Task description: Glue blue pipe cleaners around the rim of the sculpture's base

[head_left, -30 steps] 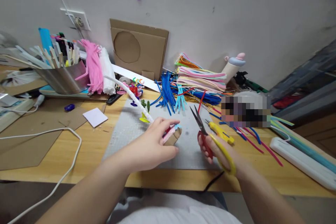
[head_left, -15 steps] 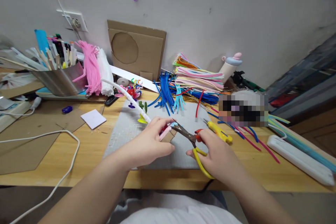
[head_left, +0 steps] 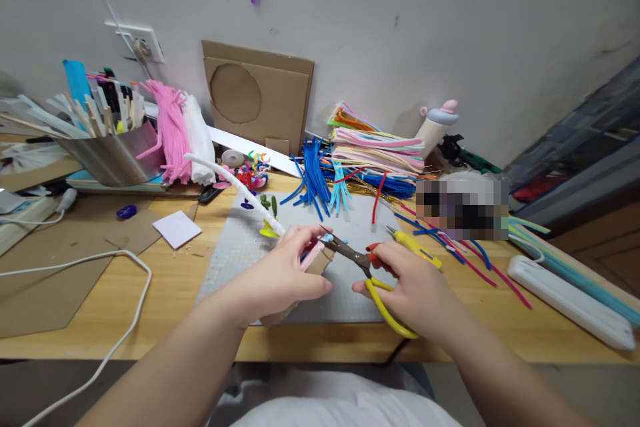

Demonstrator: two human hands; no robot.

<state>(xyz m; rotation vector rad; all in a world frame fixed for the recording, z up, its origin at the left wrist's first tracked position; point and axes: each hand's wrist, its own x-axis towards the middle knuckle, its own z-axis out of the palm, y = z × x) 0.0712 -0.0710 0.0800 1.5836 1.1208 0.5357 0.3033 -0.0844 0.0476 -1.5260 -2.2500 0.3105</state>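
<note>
My left hand (head_left: 285,267) is closed around a small cardboard piece (head_left: 283,313) with a pink strip (head_left: 313,256) along its edge; its full shape is hidden by the fingers. A white fuzzy stem (head_left: 235,181) sticks up and left from behind that hand. My right hand (head_left: 415,287) grips scissors (head_left: 360,259) with yellow handles. Their blades are slightly apart and reach to a light blue bit (head_left: 328,238) at my left fingertips. Below both hands lies a grey cutting mat (head_left: 235,267).
Blue pipe cleaners (head_left: 316,173) and a pastel bundle (head_left: 377,150) lie behind the mat. Yellow pliers (head_left: 417,250) sit right of it. A metal container (head_left: 115,157) of sticks stands at left, near pink pipe cleaners (head_left: 173,133). A white cable (head_left: 143,300) crosses the table's left side.
The scissors' blades have shifted slightly left around the light blue bit and their tips now stand apart. My left hand keeps its hold on the cardboard piece. The view has shifted slightly.
</note>
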